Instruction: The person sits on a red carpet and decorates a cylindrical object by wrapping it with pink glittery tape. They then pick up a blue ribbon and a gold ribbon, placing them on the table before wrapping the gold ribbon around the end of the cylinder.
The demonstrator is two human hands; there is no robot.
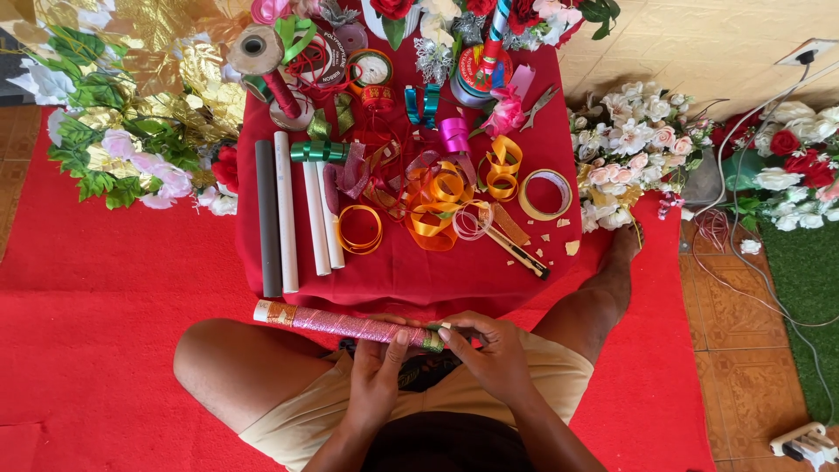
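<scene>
Pink shiny wrap covers a long tube (pixel 350 326), which lies sideways just below the near edge of the red surface (pixel 411 271), over the person's lap. The tube's left end is gold and white and sticks out past the knee. The left hand (pixel 377 371) comes up from under the tube, and its grip is closed around the tube near the right end, with the thumb on top. The right hand (pixel 491 354) is at the tube's right end, and its fingers pinch the green tip there. So both hands hold the tube.

Just above the tube, on the red surface, a dark grey pipe (pixel 266 218) and white pipes (pixel 301 214) lie side by side. To the right of them is a loose orange ribbon ring (pixel 360 229), and then a messy heap of orange and gold ribbon curls (pixel 446 197). A roll of clear tape (pixel 545 194) sits farther right, with a small knife (pixel 517 251) near it. Green ribbon (pixel 316 151) and ribbon spools (pixel 258 52) are at the far side of the surface.

Fake flowers with gold leaves (pixel 131 114) are far up and left of the tube. White and pink fake flowers (pixel 625 149) are up and right. A red carpet (pixel 87 288) lies under everything.
</scene>
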